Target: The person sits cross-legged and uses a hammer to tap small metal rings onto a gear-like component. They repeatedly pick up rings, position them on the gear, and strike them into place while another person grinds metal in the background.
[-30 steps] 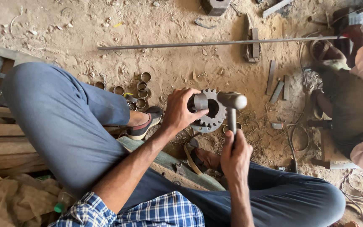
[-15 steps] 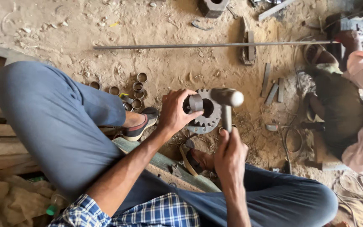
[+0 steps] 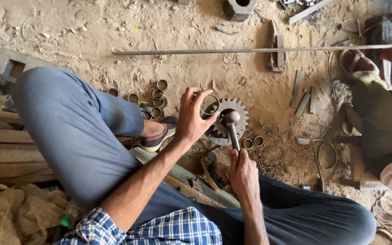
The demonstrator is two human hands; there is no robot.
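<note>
The left hand had its fingers curled narrow around a thin metal ring, pinching it right over the toothed gear sitting on the dirt near the middle of the frame. The right hand, lower down in the center, was wrapped tight around the handle of a hammer, and the hammer head sat right on top of the gear's hub, just beside the ring.

Out from there: two more small rings lay on the ground just right of the gear, and a bunch of similar short sleeves were scattered to the left of it, near the person's sandalled foot. Blue trouser legs took up most of the lower frame, with a checked shirt at the bottom edge.

Further up, a long thin steel rod ran across the upper part of the frame, and a few flat metal bars lay right of center. Another person crouched at the right edge, well apart from the gear. Wooden planks were stacked at the left.
</note>
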